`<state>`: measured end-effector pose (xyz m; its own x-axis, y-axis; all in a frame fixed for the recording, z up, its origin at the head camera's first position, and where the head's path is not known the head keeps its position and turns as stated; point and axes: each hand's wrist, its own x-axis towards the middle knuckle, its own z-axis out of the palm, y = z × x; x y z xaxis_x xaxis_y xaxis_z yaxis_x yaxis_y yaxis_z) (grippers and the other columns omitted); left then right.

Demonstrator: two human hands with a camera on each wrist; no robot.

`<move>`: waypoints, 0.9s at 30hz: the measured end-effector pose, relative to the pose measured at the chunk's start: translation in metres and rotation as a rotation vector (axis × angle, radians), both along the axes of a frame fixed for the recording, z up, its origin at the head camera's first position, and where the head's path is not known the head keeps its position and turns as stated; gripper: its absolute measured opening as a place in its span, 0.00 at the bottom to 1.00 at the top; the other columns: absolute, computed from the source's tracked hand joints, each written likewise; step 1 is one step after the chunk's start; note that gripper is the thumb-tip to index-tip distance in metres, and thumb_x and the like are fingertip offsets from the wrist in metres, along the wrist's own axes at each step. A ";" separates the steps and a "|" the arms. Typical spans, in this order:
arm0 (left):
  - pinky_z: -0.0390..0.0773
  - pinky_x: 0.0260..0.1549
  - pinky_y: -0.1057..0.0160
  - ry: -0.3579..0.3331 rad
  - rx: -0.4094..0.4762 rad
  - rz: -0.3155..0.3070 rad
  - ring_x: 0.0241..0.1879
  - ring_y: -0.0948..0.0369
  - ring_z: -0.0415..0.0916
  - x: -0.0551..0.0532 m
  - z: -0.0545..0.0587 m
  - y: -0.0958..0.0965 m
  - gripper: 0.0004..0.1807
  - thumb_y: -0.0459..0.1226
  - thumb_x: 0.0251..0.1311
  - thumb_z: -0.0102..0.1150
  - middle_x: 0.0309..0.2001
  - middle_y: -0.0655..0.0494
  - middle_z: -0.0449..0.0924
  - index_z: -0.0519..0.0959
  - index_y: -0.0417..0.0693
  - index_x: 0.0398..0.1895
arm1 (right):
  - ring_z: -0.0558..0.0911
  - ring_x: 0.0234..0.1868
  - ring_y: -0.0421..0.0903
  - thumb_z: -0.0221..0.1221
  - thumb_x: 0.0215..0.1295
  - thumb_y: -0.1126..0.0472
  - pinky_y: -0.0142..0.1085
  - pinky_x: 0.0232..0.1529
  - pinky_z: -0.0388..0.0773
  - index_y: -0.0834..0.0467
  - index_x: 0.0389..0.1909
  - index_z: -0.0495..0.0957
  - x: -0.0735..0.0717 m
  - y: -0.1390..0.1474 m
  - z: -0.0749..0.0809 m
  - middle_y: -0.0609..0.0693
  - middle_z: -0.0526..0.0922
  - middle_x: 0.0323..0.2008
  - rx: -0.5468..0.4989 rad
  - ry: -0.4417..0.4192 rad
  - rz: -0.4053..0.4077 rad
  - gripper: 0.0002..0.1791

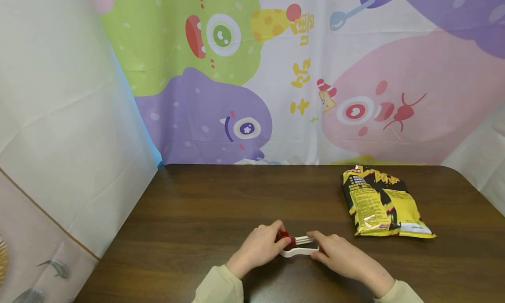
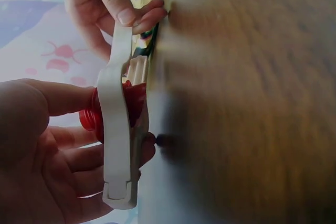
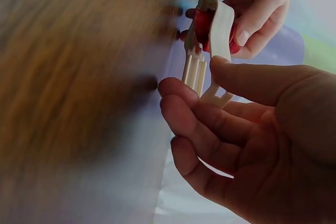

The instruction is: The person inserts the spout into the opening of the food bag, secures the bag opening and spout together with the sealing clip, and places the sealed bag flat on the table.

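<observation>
Both hands hold a white bag clip [image 1: 300, 251] with a red screw cap [image 2: 135, 100], just over the table. My left hand [image 1: 260, 247] grips the hinge half, thumb and fingers about the red cap. At the free end, my right hand [image 1: 338, 253] pinches the clip, its thumb on the smooth bar and its fingers by the ribbed bar [image 3: 195, 72]. In the head view a narrow gap parts the two bars. Right of the hands, a black and yellow snack bag [image 1: 371, 206] lies flat.
The brown wooden table [image 1: 189, 215] spreads beneath the hands, its back edge against a cartoon-print curtain [image 1: 244, 97]. Pale cloth [image 1: 71, 97] hangs along the left side.
</observation>
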<state>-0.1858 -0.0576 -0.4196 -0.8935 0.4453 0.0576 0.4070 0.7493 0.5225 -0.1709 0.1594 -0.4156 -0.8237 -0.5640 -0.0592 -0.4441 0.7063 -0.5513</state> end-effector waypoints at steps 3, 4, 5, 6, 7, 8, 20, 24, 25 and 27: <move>0.65 0.16 0.70 -0.032 -0.009 0.001 0.16 0.68 0.64 0.000 0.002 -0.001 0.10 0.46 0.59 0.55 0.20 0.64 0.73 0.74 0.50 0.36 | 0.65 0.17 0.32 0.56 0.61 0.57 0.28 0.19 0.64 0.64 0.52 0.68 0.000 0.000 0.000 0.40 0.69 0.19 -0.001 -0.006 0.003 0.21; 0.65 0.16 0.70 -0.041 -0.013 0.002 0.16 0.68 0.64 0.001 0.003 -0.001 0.11 0.46 0.59 0.54 0.20 0.64 0.73 0.74 0.49 0.36 | 0.65 0.17 0.32 0.56 0.61 0.57 0.28 0.19 0.64 0.63 0.52 0.68 0.000 0.000 0.000 0.40 0.69 0.19 -0.002 -0.009 0.006 0.21; 0.65 0.17 0.69 -0.047 -0.016 0.003 0.16 0.68 0.64 0.001 0.004 -0.001 0.11 0.46 0.59 0.54 0.20 0.64 0.73 0.74 0.49 0.36 | 0.65 0.17 0.32 0.56 0.61 0.57 0.28 0.19 0.64 0.63 0.52 0.68 0.000 0.000 0.000 0.40 0.69 0.19 -0.003 -0.013 0.008 0.21; 0.65 0.17 0.69 -0.054 -0.018 0.004 0.16 0.67 0.64 0.001 0.005 -0.002 0.11 0.46 0.59 0.54 0.20 0.64 0.73 0.74 0.49 0.37 | 0.65 0.17 0.32 0.56 0.61 0.57 0.28 0.19 0.64 0.63 0.52 0.68 0.000 0.000 0.000 0.40 0.69 0.19 -0.006 -0.013 0.011 0.21; 0.65 0.17 0.69 -0.058 -0.021 0.005 0.16 0.67 0.64 0.001 0.005 -0.002 0.12 0.46 0.59 0.54 0.20 0.63 0.72 0.74 0.48 0.37 | 0.65 0.17 0.32 0.57 0.61 0.57 0.28 0.19 0.64 0.63 0.51 0.68 0.001 0.000 0.000 0.40 0.70 0.19 -0.009 -0.014 0.015 0.20; 0.65 0.17 0.69 -0.059 -0.022 0.007 0.16 0.67 0.64 0.002 0.006 -0.002 0.11 0.46 0.59 0.54 0.20 0.63 0.72 0.74 0.49 0.36 | 0.65 0.17 0.32 0.57 0.61 0.57 0.28 0.19 0.64 0.63 0.51 0.68 0.001 0.000 0.000 0.40 0.70 0.19 -0.009 -0.020 0.014 0.20; 0.63 0.14 0.69 -0.086 0.009 0.013 0.14 0.66 0.61 0.004 0.008 -0.003 0.10 0.45 0.62 0.51 0.18 0.62 0.70 0.71 0.49 0.36 | 0.65 0.17 0.32 0.57 0.60 0.58 0.28 0.19 0.65 0.65 0.52 0.67 0.003 -0.004 0.000 0.40 0.70 0.20 -0.003 -0.007 0.032 0.22; 0.65 0.16 0.69 -0.071 0.003 0.021 0.16 0.66 0.64 0.003 0.007 -0.003 0.10 0.45 0.62 0.50 0.20 0.61 0.71 0.69 0.49 0.36 | 0.66 0.17 0.31 0.57 0.60 0.59 0.28 0.19 0.65 0.65 0.51 0.67 0.002 -0.004 0.000 0.39 0.70 0.20 -0.001 0.000 0.034 0.21; 0.65 0.16 0.69 -0.068 0.000 0.022 0.16 0.66 0.64 0.003 0.007 -0.003 0.10 0.45 0.62 0.50 0.21 0.61 0.72 0.69 0.49 0.36 | 0.66 0.17 0.31 0.58 0.60 0.59 0.28 0.19 0.65 0.65 0.51 0.68 0.002 -0.004 0.000 0.39 0.70 0.20 -0.001 -0.001 0.034 0.21; 0.65 0.17 0.68 -0.066 -0.006 0.022 0.16 0.66 0.65 0.003 0.007 -0.003 0.10 0.45 0.63 0.49 0.22 0.60 0.73 0.68 0.49 0.37 | 0.66 0.17 0.31 0.58 0.60 0.59 0.28 0.19 0.65 0.65 0.51 0.68 0.002 -0.004 0.000 0.39 0.70 0.19 0.001 -0.001 0.034 0.21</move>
<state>-0.1823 -0.0605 -0.4129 -0.9049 0.4256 -0.0042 0.3553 0.7608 0.5432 -0.1690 0.1551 -0.4159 -0.8037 -0.5919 -0.0606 -0.4675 0.6912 -0.5512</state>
